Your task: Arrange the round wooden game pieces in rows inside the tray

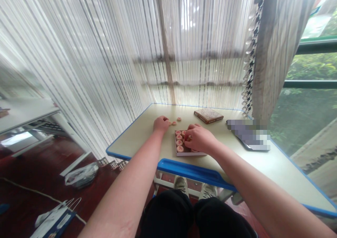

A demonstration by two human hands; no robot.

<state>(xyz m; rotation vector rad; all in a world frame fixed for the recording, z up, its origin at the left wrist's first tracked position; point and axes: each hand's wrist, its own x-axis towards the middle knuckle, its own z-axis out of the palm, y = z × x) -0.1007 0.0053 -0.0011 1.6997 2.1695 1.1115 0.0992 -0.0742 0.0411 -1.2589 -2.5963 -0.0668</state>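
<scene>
An open box (177, 150) stands near the table's front edge with several round xiangqi pieces (180, 149) in it, their red characters facing up. My right hand (200, 138) reaches over the box, fingers bent down and closed around a piece inside; the hand covers the box's right part. Left of the box and farther back, my left hand (160, 124) rests on the table with curled fingers, their tips at a loose piece (170, 123). Two more pieces lie just beyond it, one pale piece (174, 123) close by and another piece (179, 119) farther back.
A flat patterned box lid (209, 115) lies at the back of the table (137, 132). To the right is a dark, blurred-out flat object (247, 134). A blue tray edge (189, 167) runs along the front. Striped curtains (118, 55) hang behind; bags (81, 174) lie on the floor.
</scene>
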